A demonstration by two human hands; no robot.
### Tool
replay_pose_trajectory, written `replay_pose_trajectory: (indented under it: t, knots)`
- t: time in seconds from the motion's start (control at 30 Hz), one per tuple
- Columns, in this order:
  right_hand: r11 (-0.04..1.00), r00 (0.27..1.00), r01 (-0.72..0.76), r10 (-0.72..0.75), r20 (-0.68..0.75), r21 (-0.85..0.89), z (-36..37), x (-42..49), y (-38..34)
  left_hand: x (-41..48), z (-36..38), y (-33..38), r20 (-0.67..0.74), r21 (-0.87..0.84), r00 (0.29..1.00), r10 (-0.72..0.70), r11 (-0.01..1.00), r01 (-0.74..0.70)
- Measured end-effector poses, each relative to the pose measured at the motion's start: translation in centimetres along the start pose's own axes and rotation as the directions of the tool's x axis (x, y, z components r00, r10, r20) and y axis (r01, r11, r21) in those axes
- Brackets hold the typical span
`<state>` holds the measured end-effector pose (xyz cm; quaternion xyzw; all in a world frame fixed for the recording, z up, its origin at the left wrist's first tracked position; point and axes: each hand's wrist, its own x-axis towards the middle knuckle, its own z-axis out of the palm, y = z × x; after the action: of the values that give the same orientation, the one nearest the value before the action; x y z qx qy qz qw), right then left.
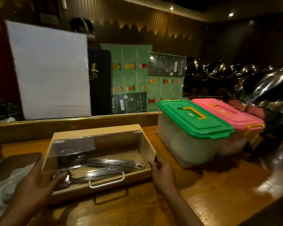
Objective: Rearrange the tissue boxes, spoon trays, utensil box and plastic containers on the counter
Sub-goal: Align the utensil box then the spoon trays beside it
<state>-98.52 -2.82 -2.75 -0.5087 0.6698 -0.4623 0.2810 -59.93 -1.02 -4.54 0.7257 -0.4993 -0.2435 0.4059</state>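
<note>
The left hand [34, 186] lies against the left front corner of the utensil box [98, 160], its fingers [59, 177] spread apart and curved over the clear lid, touching it but not closed around anything. The right hand [162, 172] is at the right front corner of the same box; its fingers [153, 165] are loosely apart and press on the box's side wall (whether the thumb hooks under the edge, I cannot tell). The box is wooden, sits on the tabletop [219, 185] in the middle of the view, and has a metal handle [106, 181] on the front of the lid. Through the lid one sees metal utensils [104, 167] lying inside. Just beside the box on the right stands a plastic container with a green lid [194, 123], and touching it behind is another with a pink lid [227, 113]; both lids are shut and have yellow handles. To the left of the box, partly under the left arm, is a dark tray [18, 160] with something pale and crumpled [5, 186] on it, too blurred to name. Behind the tabletop a white board [49, 70], a black menu [100, 82] and a green poster [131, 70] lean upright. At far right are shiny metal domes [268, 88].
</note>
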Motion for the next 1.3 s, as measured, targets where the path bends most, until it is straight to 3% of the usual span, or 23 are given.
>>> replay_pose_trajectory:
  t: [0.13, 0.4, 0.57, 0.87, 1.3]
  knots:
    - [0.995, 0.997, -0.004, -0.004, -0.082, -0.098, -2.1, 1.3, 0.7, -3.2, 1.2, 5.5, 0.054, 0.029, 0.994, 0.091, 0.995, -0.093]
    - [0.982, 0.983, 0.023, -0.057, -0.174, -0.190, -6.0, 3.1, 2.6, -3.1, 5.6, 8.7, 0.112, -0.080, 0.990, 0.091, 0.993, -0.083]
    - [0.923, 0.951, 0.097, -0.196, -0.239, -0.372, -8.5, 4.5, 2.8, -3.2, 8.2, 9.7, 0.099, -0.086, 0.991, 0.095, 0.993, -0.087]
    - [0.730, 0.892, 0.234, -0.424, -0.156, -0.642, -9.8, 6.9, 5.1, -3.4, 10.5, 11.0, 0.073, -0.099, 0.988, 0.134, 0.987, -0.127]
    - [0.702, 0.899, 0.278, -0.430, -0.079, -0.656, -11.3, 8.8, 5.5, -4.0, 11.2, 11.2, 0.026, -0.079, 0.994, 0.102, 0.992, -0.100]
